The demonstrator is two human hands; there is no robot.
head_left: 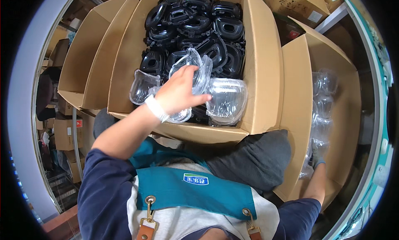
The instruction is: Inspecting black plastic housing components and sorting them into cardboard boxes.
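Observation:
My left hand (179, 89), with a white band at the wrist, reaches over the large cardboard box (262, 74) before me. Its thumb and fingers are spread, right above a clear plastic cover (203, 76) that leans on black plastic housings (199, 24). To the right of the thumb stands a stack of clear covers (226, 101); another clear cover (143, 86) lies to the left. My right hand (318, 152), in a greyish glove, is down inside the right-hand box (291, 111), touching or beside a row of clear plastic covers (322, 105). Its fingers are too small and hidden to read.
Open cardboard flaps (99, 45) rise at the left. More cartons (295, 7) stand at the far right, beside a metal frame (332, 18). Shelving with boxes (64, 134) runs along the left. My knees (262, 157) are close against the box's near wall.

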